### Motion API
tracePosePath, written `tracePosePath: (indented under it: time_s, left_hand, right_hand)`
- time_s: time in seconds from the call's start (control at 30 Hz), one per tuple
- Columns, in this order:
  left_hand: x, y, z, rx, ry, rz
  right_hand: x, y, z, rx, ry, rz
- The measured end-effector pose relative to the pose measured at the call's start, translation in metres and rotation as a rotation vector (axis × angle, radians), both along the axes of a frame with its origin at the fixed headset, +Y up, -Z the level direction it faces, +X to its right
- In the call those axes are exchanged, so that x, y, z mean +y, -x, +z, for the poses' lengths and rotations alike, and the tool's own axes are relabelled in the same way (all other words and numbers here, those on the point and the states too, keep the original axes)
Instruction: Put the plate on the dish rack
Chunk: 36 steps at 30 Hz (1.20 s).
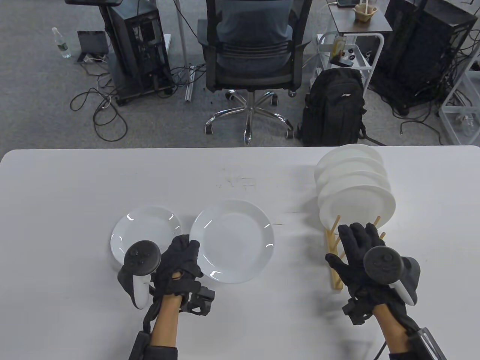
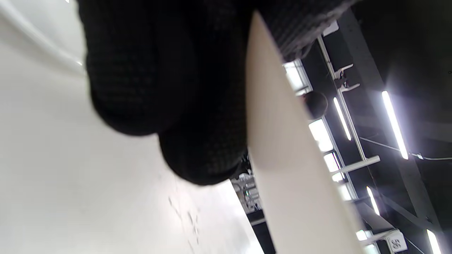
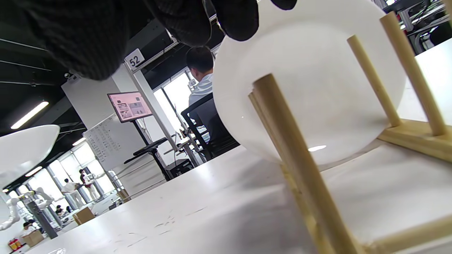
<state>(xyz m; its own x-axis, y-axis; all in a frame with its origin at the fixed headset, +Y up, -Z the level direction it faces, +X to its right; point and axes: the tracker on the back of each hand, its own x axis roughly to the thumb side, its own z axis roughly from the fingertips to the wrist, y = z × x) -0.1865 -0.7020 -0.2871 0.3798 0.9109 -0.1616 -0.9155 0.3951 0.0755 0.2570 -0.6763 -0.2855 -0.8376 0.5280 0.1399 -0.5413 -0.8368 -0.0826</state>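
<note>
Two flat plates [image 1: 231,240] flank the curled left hand [image 1: 179,264]; right hand [image 1: 360,255] spread over rack [image 1: 335,258].

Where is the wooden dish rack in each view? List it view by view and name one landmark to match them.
Table view: the wooden dish rack stands at right on the white table, partly under the right hand, with white plates standing in it.
Left wrist view: not in it.
Right wrist view: its pegs fill the right half, close up.
Shared landmark: the nearest racked plate.
</note>
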Motion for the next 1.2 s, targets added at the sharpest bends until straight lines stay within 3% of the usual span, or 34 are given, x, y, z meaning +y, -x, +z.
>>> tracePosePath:
  time_s: [0.2,0.37,0.5,0.63,0.7,0.77,0.83,0.9,0.97,1.07,1.2]
  left_hand:
    - [-0.001,-0.019,0.003,-0.088,-0.004,0.062]
    - [-0.006,-0.032,0.002,-0.156,0.001,0.178]
    - [-0.012,-0.044,0.000,-0.235,0.017,0.250]
    - [-0.013,-0.054,-0.002,-0.385,0.040,0.318]
    - [-0.007,-0.057,0.000,-0.399,0.004,0.255]
    - [0.000,-0.054,0.002,-0.338,-0.053,0.124]
    - [0.009,-0.044,0.004,-0.227,-0.156,-0.132]
    - [0.012,-0.036,0.002,-0.182,-0.203,-0.352]
    - [0.011,-0.029,-0.001,-0.220,-0.211,-0.561]
    - [0.005,-0.022,-0.007,-0.304,-0.167,-0.788]
    - [-0.003,-0.012,-0.012,-0.319,-0.123,-0.797]
  right_hand:
    - [0.013,0.022,0.012,0.113,-0.063,-0.065]
    - [0.020,0.050,0.020,0.258,-0.012,-0.269]
    - [0.016,0.062,0.013,0.292,0.195,-0.583]
    - [0.021,0.054,-0.001,0.153,0.327,-0.759]
    - [0.027,0.047,-0.007,0.129,0.437,-0.855]
    - [0.035,0.035,-0.015,0.093,0.484,-0.866]
    - [0.047,0.014,-0.024,0.039,0.505,-0.907]
    - [0.059,-0.006,-0.030,-0.025,0.486,-0.966]
    - [0.074,-0.028,-0.038,-0.076,0.423,-0.999]
    - [0.101,-0.061,-0.046,-0.201,0.259,-0.878]
    - [0.128,-0.087,-0.048,-0.292,-0.026,-0.661]
